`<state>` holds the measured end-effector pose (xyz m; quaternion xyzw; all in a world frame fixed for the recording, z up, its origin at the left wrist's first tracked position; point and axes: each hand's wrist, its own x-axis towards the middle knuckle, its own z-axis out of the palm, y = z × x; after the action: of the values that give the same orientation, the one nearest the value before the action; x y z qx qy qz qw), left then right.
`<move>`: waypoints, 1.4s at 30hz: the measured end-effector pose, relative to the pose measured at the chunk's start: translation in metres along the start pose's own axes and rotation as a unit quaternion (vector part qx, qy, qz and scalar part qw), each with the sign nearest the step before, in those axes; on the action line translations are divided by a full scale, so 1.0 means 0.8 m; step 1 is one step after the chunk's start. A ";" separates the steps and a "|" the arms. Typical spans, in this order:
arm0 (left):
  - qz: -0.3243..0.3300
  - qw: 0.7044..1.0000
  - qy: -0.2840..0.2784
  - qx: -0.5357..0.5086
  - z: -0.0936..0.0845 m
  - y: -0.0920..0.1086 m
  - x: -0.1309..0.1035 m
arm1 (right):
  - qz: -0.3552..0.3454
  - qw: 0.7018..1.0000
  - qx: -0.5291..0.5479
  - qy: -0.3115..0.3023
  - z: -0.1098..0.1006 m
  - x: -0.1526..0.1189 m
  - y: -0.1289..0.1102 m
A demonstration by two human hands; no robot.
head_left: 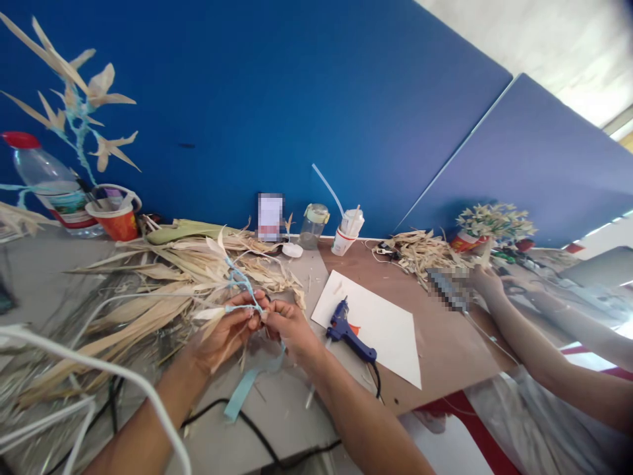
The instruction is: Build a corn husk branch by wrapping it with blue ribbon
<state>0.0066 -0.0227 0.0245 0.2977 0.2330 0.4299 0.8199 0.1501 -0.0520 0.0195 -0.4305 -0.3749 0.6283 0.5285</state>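
Note:
Between my hands is a small branch [241, 278] wrapped in light blue tape, with pale husk petals at its tips. My left hand [232, 333] is closed on the branch near its fork. The fingers of my right hand [289, 326] pinch at the lower end, close against the left fingertips. From there a strip of light blue tape [241, 396] hangs down over the grey table. Just what the right fingertips grip is partly hidden, but the tape comes out beneath them. Dried corn husks [128, 316] lie spread to the left of and behind my hands.
A blue glue gun [352, 335] rests on white card [400, 323] to the right. At the back stand a glass jar [312, 227], a cup [346, 234] and a phone [270, 218]. Finished husk flowers [79, 125] rise at left. Another person's arm [524, 330] reaches in at right.

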 end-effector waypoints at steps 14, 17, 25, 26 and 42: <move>0.007 0.998 0.066 -0.017 0.004 0.003 0.001 | 0.036 0.999 0.020 -0.004 -0.001 0.000 0.000; -0.014 0.997 0.074 -0.022 0.009 0.000 -0.003 | 0.001 0.999 -0.015 0.031 -0.002 0.001 -0.002; 0.004 0.994 0.097 -0.046 0.013 -0.002 0.000 | -0.052 0.988 -0.141 0.045 -0.004 0.001 0.000; 0.009 0.991 0.127 -0.050 0.013 0.000 0.000 | -0.057 0.985 -0.156 0.039 -0.004 0.000 0.000; 0.030 0.974 0.226 -0.005 0.014 0.016 0.002 | -0.063 0.974 -0.216 0.030 -0.002 -0.006 -0.005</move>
<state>0.0075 -0.0191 0.0411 0.1960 0.4013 0.5118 0.7339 0.1533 -0.0563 0.0233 -0.5286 -0.5123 0.4843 0.4728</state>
